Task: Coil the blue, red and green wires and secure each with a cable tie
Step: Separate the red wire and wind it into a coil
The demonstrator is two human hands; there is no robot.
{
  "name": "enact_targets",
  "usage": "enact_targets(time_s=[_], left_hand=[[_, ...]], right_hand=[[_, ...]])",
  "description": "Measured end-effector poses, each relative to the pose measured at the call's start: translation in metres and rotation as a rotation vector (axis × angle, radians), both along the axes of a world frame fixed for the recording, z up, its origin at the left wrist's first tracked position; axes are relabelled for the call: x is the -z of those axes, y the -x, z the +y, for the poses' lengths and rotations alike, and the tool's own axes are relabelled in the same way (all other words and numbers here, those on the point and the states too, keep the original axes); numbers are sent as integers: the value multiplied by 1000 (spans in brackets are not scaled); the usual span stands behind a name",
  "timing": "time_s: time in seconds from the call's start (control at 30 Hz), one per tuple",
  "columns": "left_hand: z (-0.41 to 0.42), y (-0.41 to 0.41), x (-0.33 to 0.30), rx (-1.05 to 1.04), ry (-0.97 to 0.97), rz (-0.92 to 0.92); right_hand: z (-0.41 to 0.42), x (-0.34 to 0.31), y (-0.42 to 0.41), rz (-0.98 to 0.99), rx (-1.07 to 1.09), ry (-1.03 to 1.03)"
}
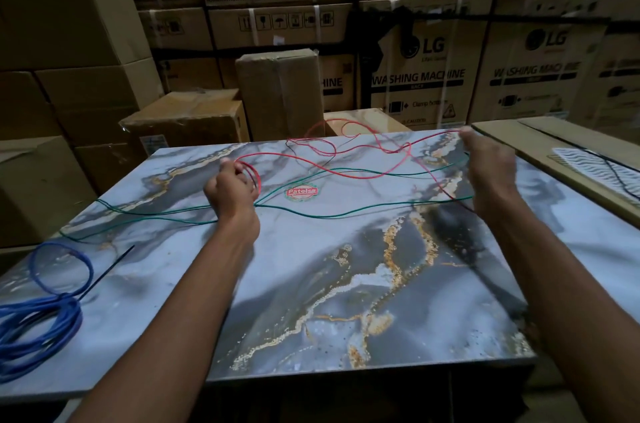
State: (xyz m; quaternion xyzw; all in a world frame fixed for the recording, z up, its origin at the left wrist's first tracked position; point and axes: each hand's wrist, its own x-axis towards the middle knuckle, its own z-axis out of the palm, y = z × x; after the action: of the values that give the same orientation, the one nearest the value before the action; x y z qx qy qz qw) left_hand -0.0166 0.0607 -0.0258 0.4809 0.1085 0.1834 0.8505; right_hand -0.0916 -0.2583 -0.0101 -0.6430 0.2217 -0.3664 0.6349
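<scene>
The red wire (pixel 349 174) sprawls in loose curves over the far half of the marble-patterned slab (pixel 346 284). My left hand (pixel 230 189) grips a few small red loops at the slab's middle left. My right hand (pixel 488 173) pinches the red wire at the far right, stretched taut above the surface. The green wire (pixel 332 215) lies in long strands from left to right under both hands. The blue wire (pixel 38 312) rests coiled at the near left, with a black cable tie (pixel 107 272) sticking out of it.
Cardboard boxes (pixel 280 93) are stacked all round behind the slab. A flat carton (pixel 554 149) with a white corrugated piece (pixel 602 166) and a dark cord lies along the right edge. A round red sticker (pixel 301 192) marks the slab's middle.
</scene>
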Motion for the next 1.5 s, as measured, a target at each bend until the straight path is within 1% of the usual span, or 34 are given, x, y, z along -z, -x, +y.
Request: enact_targets(time_s=[0.07, 0.1, 0.13, 0.17, 0.23, 0.27, 0.33, 0.4, 0.43, 0.5, 0.57, 0.67, 0.73, 0.83, 0.9, 1.0, 1.13, 1.2, 1.27, 1.3, 1.37, 1.43, 1.5], left_hand=[[-3, 1, 3, -6, -68, -7], [-4, 2, 4, -6, -90, -10], [-5, 3, 4, -2, -111, -14], [-7, 5, 4, 7, -134, -20], [-11, 8, 4, 43, -180, -52], [-14, 11, 3, 67, -208, -72], [-19, 15, 4, 115, -283, -107], [-23, 20, 5, 153, -353, -122], [-25, 22, 6, 174, -380, -129], [-27, 24, 6, 241, -417, -160], [-29, 26, 6, 333, -446, -199], [-32, 28, 7, 457, -462, -251], [-36, 30, 8, 525, -465, -262], [-37, 33, 6, 633, -407, -247], [-36, 35, 4, 716, -338, -222], [-33, 36, 0, 897, -243, -171], [-34, 42, -3, 1086, -200, -125], [-33, 46, -4, 1191, -121, -96], [-32, 46, -4, 1262, 15, -73], [-31, 44, -4, 1260, 92, -68], [-30, 36, -2, 1177, 205, -72], [-26, 27, -1, 1026, 261, -81], [-21, 20, 0, 880, 315, -71]], right_hand=[[-11, -1, 5, -81, 213, -135], [-13, -3, 10, -125, 285, -164], [-16, -3, 11, -144, 333, -152], [-19, 0, 9, -108, 387, -84], [-17, 7, 6, 173, 469, 216], [-14, 13, 4, 281, 446, 379], [-2, 20, 2, 374, 304, 639], [8, 25, -2, 373, 116, 807], [13, 27, -3, 365, 31, 860], [23, 30, -3, 305, -71, 900], [35, 28, -1, 182, -140, 908], [61, 25, 7, 11, -360, 914], [82, 23, 15, -54, -487, 897], [104, 25, 16, -129, -575, 816], [106, 27, 13, -178, -553, 787], [100, 28, 11, -220, -469, 765], [94, 25, 9, -244, -355, 835], [93, 25, 6, -244, -329, 884], [91, 29, 3, -202, -349, 921], [89, 32, 1, -169, -374, 936], [85, 36, -1, -127, -420, 955], [82, 37, -1, -91, -479, 941], [81, 38, 0, -34, -541, 993]])
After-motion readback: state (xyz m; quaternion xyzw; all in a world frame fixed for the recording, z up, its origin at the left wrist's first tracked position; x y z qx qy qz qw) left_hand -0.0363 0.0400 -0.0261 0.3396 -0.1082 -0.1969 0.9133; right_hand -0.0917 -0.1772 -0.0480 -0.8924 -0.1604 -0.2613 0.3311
